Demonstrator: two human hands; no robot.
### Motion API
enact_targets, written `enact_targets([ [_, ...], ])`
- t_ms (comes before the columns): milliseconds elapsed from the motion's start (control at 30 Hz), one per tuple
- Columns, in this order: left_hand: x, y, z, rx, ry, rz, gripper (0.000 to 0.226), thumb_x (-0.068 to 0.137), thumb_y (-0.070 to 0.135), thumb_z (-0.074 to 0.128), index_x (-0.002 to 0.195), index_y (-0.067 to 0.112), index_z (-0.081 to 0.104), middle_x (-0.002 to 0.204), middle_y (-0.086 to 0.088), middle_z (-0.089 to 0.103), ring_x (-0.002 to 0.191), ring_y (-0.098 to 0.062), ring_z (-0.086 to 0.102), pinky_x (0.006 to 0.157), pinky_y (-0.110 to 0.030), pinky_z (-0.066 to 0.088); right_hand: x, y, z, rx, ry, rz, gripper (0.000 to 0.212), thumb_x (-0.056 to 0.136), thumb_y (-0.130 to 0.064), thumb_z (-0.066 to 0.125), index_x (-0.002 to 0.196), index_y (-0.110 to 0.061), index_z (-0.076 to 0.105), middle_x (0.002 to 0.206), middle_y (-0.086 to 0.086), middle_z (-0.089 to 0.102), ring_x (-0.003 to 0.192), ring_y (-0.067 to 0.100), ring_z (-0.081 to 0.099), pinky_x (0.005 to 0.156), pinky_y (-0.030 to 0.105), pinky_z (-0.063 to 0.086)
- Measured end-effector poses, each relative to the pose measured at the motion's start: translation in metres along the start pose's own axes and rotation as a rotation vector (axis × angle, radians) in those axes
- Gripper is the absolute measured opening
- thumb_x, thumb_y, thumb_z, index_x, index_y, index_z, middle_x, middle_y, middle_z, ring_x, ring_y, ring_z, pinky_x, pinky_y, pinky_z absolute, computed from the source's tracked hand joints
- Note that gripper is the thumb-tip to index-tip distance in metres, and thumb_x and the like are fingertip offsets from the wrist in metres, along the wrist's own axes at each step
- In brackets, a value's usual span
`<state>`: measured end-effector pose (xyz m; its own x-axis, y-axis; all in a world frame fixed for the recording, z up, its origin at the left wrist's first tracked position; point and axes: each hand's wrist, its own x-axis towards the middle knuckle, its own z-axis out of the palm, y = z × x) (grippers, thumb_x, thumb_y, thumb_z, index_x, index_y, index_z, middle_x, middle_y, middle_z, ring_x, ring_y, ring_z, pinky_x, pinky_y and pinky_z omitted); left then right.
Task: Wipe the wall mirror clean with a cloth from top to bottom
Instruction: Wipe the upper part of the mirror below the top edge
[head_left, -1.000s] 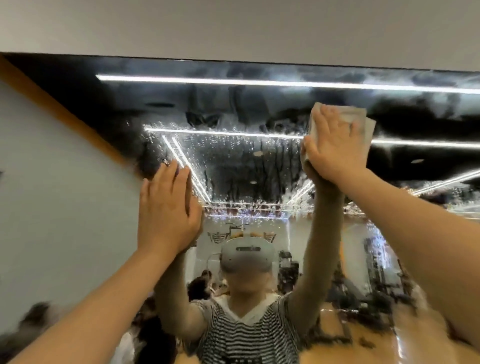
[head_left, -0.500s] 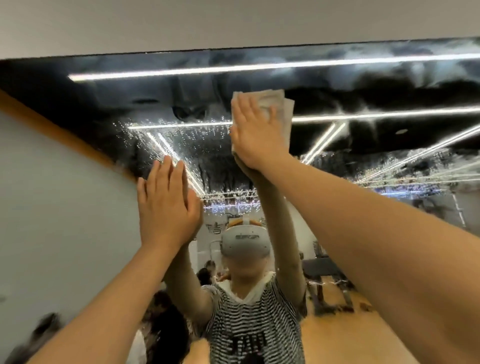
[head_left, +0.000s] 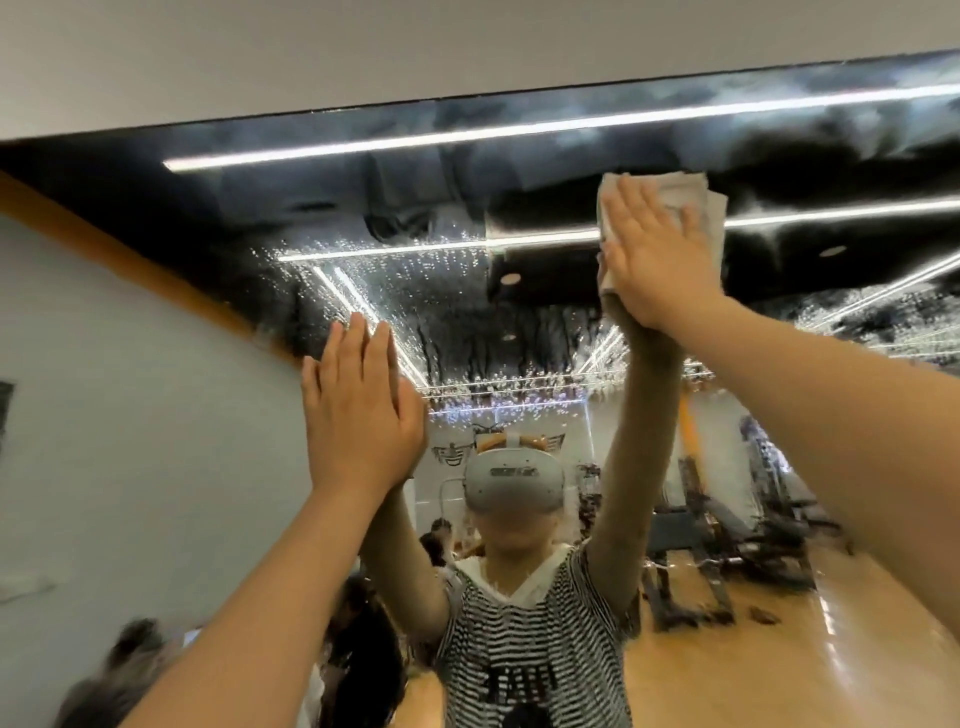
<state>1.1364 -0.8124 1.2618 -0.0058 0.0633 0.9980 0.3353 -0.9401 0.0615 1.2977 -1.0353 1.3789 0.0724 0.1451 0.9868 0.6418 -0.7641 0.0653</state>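
Right hand (head_left: 657, 262), fingers straight, presses the cloth (head_left: 696, 205) flat near the mirror (head_left: 441, 218) top; left hand (head_left: 358, 410) braces open-palmed. Keep even pressure, overlapping strokes downward through the droplets.

Both forearms bare, no sleeves reaching wrists, no watch or rings visible. Left grip (head_left: 358, 410) at about 9 o'clock of centre, right grip (head_left: 657, 260) toward 1 o'clock. In the mirror (head_left: 467, 171) reflection at 6 o'clock: short-sleeved top (head_left: 524, 639) with thin black-and-white horizontal stripes, white V-shaped neck panel, dark print low on chest. Pale grey headset (head_left: 513, 480) over eyes, small dark label on front, strap running over crown.
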Motion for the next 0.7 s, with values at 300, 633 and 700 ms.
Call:
enact_targets([
  [300, -0.001, 0.000, 0.004, -0.003, -0.009, -0.022, 0.064, 0.090, 0.034, 0.028, 0.152, 0.015, 0.028, 0.161, -0.006, 0.018, 0.149, -0.022, 0.007, 0.121, -0.044, 0.002, -0.011, -0.041, -0.002, 0.034, 0.081, 0.183, 0.061, 0.102, -0.023, 0.030, 0.155, -0.010, 0.003, 0.162, 0.007, 0.008, 0.145, 0.032, 0.019, 0.114, 0.052, 0.014],
  [633, 0.000, 0.001, 0.002, -0.011, -0.021, -0.018, 0.064, 0.091, 0.033, 0.029, 0.152, 0.013, 0.029, 0.161, -0.008, 0.019, 0.149, -0.024, 0.009, 0.121, -0.048, 0.006, -0.007, -0.148, 0.007, 0.073, -0.024, -0.064, 0.064, 0.104, -0.047, 0.015, 0.155, -0.013, -0.006, 0.163, 0.006, -0.009, 0.149, 0.023, -0.007, 0.116, 0.051, -0.008],
  [700, -0.001, 0.000, 0.002, -0.012, -0.017, -0.006, 0.064, 0.090, 0.032, 0.031, 0.151, 0.012, 0.030, 0.160, -0.010, 0.022, 0.149, -0.026, 0.012, 0.120, -0.051, 0.010, -0.006, -0.152, 0.010, 0.064, -0.028, -0.086, 0.065, 0.104, -0.047, 0.013, 0.155, -0.014, -0.007, 0.163, 0.005, -0.010, 0.149, 0.022, -0.010, 0.116, 0.050, -0.010],
])
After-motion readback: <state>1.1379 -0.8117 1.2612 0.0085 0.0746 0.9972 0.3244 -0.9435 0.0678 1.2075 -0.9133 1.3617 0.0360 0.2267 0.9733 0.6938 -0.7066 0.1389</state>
